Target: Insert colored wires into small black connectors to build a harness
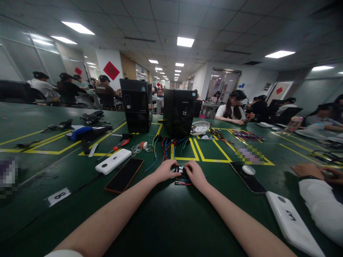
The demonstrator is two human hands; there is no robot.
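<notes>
Both my hands meet over the green table in front of a black computer tower. Between them is a small black and white part, whose exact kind is too small to make out. My left hand grips its left side with thumb and fingers. On its right side, my right hand has its fingers closed on the same part. Short red and blue wires stick out just below it. More loose coloured wires lie beyond my hands, near the foot of the black tower.
Another tower stands to the left. A white numbered power bank, a phone and a screwdriver lie left. On the right are a second phone, another white power bank and a neighbour's hands. A white basket sits farther back.
</notes>
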